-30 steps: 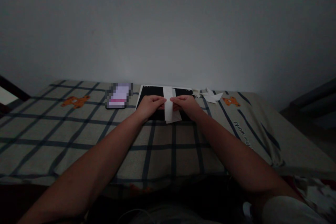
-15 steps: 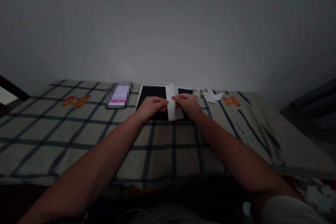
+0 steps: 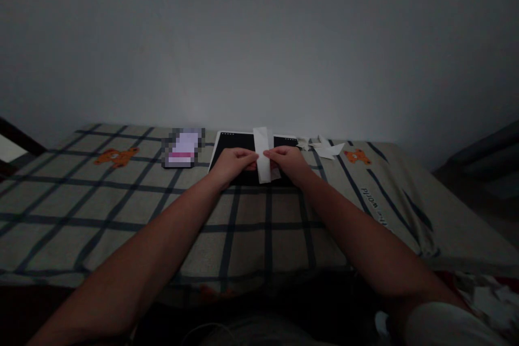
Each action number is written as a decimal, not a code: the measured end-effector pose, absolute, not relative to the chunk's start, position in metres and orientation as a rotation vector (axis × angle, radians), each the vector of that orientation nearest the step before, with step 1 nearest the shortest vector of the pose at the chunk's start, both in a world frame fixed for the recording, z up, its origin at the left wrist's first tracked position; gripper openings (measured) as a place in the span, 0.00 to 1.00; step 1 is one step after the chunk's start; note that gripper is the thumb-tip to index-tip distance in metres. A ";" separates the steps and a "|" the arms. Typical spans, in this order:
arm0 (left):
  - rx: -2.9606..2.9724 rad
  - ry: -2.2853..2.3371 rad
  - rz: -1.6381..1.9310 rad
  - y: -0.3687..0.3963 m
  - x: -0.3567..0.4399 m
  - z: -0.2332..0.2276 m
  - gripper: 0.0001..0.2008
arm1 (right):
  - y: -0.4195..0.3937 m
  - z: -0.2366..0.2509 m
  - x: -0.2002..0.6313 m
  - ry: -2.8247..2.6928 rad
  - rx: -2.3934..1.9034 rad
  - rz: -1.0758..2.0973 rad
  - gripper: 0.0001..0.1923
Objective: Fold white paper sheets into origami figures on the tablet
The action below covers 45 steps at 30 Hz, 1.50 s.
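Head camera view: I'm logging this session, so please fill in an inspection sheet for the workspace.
Surface: checked cloth with orange bear prints, spread over a flat top.
Job's things: white paper strip, folded lengthwise, held above a black pad.
Clutter: folded white paper pieces right of the pad; a blurred-out phone-like item to its left.
Grip: left hand and right hand both pinch the strip at mid-length.
Cables: a thin cord at the bottom edge, too dark to be sure.
Surroundings: bare grey wall; dim light.

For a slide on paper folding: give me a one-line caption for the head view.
Both hands, left hand and right hand, pinch a white paper strip over a black board on a plaid bedsheet.
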<state>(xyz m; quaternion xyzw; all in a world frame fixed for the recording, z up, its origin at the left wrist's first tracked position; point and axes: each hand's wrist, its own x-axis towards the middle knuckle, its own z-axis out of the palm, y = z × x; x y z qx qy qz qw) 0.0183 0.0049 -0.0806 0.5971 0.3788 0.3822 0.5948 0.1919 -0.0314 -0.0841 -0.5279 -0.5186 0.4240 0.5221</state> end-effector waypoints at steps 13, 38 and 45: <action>1.421 0.925 0.915 0.007 0.018 -0.081 0.11 | -0.033 -0.081 0.190 -1.199 -1.251 1.153 0.12; 1.427 0.914 0.843 0.004 0.019 -0.079 0.12 | -0.029 -0.088 0.193 -1.229 -1.303 0.993 0.15; 1.461 0.986 0.931 0.005 0.017 -0.077 0.13 | -0.029 -0.090 0.195 -1.276 -1.253 1.118 0.15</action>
